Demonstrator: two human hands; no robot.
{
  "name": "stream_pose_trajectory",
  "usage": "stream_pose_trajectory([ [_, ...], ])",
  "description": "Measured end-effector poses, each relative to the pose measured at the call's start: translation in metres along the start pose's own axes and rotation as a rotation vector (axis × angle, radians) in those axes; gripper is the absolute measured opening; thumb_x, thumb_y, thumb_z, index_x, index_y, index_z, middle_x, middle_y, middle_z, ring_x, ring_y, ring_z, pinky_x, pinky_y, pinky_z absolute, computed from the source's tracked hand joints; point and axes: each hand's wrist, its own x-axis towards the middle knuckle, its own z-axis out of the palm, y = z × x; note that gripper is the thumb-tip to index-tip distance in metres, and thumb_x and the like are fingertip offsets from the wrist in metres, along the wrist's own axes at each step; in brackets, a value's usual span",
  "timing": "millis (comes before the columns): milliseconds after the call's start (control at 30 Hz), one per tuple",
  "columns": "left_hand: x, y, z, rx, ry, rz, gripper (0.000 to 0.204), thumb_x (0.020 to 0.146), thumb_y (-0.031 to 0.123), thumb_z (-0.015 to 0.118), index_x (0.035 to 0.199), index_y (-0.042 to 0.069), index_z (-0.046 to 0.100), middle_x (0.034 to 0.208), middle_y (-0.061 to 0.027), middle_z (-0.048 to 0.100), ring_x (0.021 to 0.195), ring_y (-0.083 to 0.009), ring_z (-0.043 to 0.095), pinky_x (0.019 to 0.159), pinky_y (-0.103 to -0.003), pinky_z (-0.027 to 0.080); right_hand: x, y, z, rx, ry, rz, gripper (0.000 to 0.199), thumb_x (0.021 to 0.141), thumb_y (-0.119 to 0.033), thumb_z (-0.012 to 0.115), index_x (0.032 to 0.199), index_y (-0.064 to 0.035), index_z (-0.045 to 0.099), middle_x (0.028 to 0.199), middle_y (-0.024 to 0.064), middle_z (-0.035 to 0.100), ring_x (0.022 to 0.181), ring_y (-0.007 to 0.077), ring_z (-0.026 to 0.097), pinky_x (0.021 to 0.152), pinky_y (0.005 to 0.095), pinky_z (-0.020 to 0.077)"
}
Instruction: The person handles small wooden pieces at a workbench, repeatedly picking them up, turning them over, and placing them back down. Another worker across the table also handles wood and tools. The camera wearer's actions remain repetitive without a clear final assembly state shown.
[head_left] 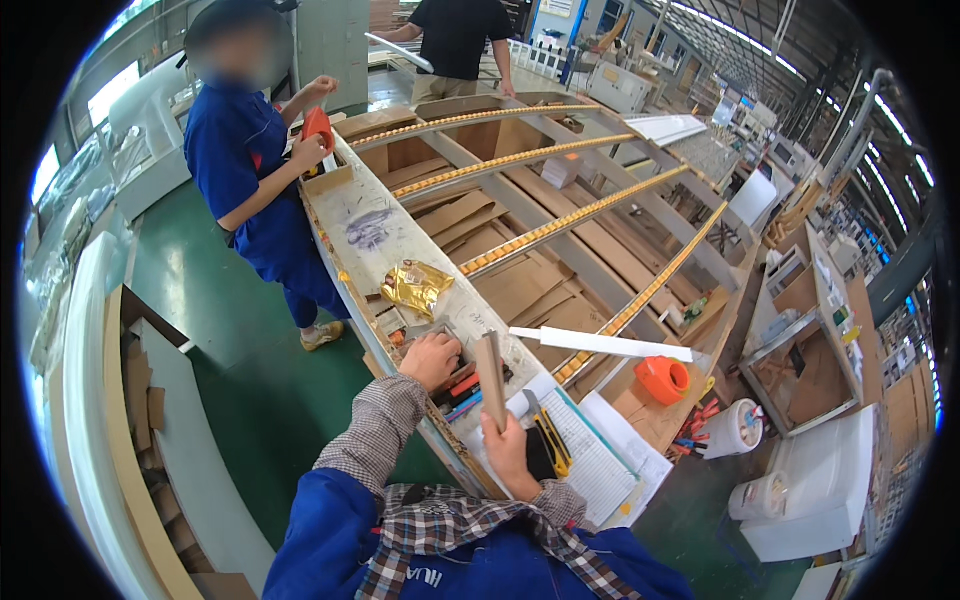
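My right hand (508, 455) is closed round the lower end of a flat brown strip (491, 380), perhaps wood or cardboard, which points upward. To its left, my left hand (432, 361) reaches down into a narrow tool compartment on the bench edge. Its fingers are curled, and their tips and anything in them are hidden. Several pens and tools (463, 385) lie in the compartment beside that hand. Close to my right hand are a yellow and black utility knife (553, 440) and a written sheet (590, 465). A crumpled gold packet (417, 287) lies beyond my left hand.
Yellow roller rails (540, 232) run across the frame table, with cardboard lying between them. A white strip (610, 344) and an orange tape dispenser (661, 381) are at the right. One co-worker (245, 150) holds an orange object at the left; another person (455, 45) stands behind.
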Motion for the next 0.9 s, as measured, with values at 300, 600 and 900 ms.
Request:
stream_pose_trajectory([
  [300,-0.006,0.002,0.002,-0.028,-0.011,-0.005,0.017,0.082,0.023,0.055,0.089,0.011,0.064,0.097,-0.0076,0.060,0.095,-0.0269,0.053,0.083,-0.040,0.042,-0.010,0.004,-0.007,0.172,-0.113,0.312,0.029,0.081,-0.022,0.064,0.092,0.0020,0.053,0.070,0.0023,0.054,0.063,0.0083,0.049,0.056,0.0245,0.0404],
  [600,-0.009,0.001,0.004,-0.062,0.098,-0.041,0.012,0.080,0.018,0.054,0.085,0.011,0.063,0.090,-0.0059,0.060,0.091,-0.0245,0.055,0.080,-0.039,0.043,0.014,-0.045,-0.026,0.292,-0.108,0.232,0.018,0.091,-0.019,0.050,0.082,-0.0037,0.045,0.057,0.0005,0.046,0.046,0.0074,0.043,0.041,0.0223,0.0339],
  [900,-0.006,-0.001,0.004,-0.102,0.077,-0.070,0.023,0.072,0.009,0.058,0.094,0.011,0.059,0.098,-0.0093,0.058,0.091,-0.0293,0.057,0.077,-0.039,0.047,0.047,-0.056,-0.020,0.459,-0.088,0.300,0.021,0.092,-0.024,0.050,0.081,-0.0057,0.047,0.058,-0.0030,0.042,0.046,0.0045,0.038,0.041,0.0201,0.0297],
])
